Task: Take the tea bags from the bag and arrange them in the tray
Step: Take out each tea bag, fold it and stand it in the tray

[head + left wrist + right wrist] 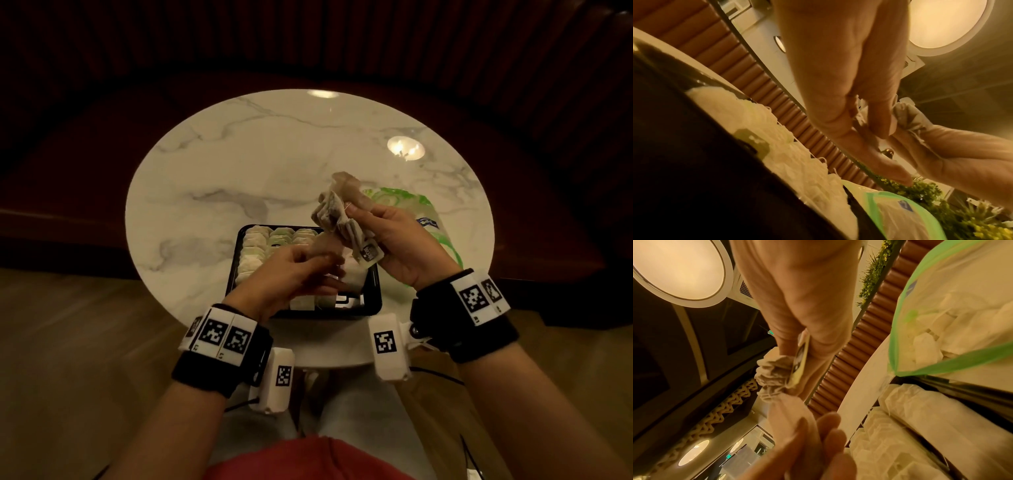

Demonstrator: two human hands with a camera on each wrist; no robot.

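A black tray (pixel 374 304) on the round marble table (pixel 274 164) holds rows of pale tea bags (pixel 260 246). To its right lies the green-and-white plastic bag (pixel 433 219). My right hand (pixel 364 221) is raised over the tray's far right corner and grips a crumpled bunch of tea bags (pixel 337 212) with a dark paper tag (pixel 370 251) hanging from it. The bunch (pixel 772 369) and tag (pixel 801 360) show between its fingers. My left hand (pixel 327 270), blurred, hovers over the tray just below the bunch. Its thumb and forefinger (pixel 865 126) pinch a tea bag's string and edge.
The tray sits near the table's front edge, close to my lap. Dark ribbed upholstered seating (pixel 308 41) curves round the far side. Wooden floor (pixel 68 342) lies to the left and right. The bag (pixel 962 305) holds more white tea bags.
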